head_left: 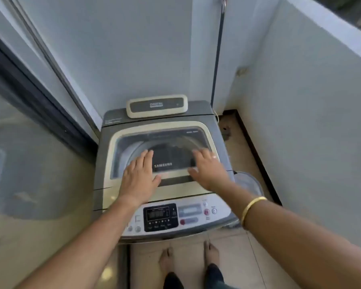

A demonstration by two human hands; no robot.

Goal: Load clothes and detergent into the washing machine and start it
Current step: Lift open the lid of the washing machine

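far left: dark-framed sliding glass door (29, 130), reflective, running back toward the corner. just right of it, tucked against the pale grey wall (117, 51): grey top-loading washing machine (101, 163), with cream-trimmed lid with tinted window (121, 140) shut flat. "samsung" in white letters on the window's dark lower centre. behind the lid, on the machine's back deck: cream-bordered grey oblong box (157, 106), printed "digital"; smaller line beneath too blurred to read. small print on the deck's left corner, also unreadable.

left hand (139, 176) palm down on the lid, fingers straight and close together, thumb splayed toward the lid's front edge, forearm reaching in from lower left. right hand (208, 168) also palm down, fingers loosely spread over the window's right side, thumb on the cream front trim; blurred, so actual contact cannot be told. thin gold bangle (251, 209) round the right wrist.

nearest the camera: silver control panel (221, 213) with black display, digits illegible, round buttons alongside. below, two bare feet (211, 254) on beige floor tiles (188, 259). right of the machine: rim of a pale translucent plastic tub (251, 182), then white parapet wall (313, 113).
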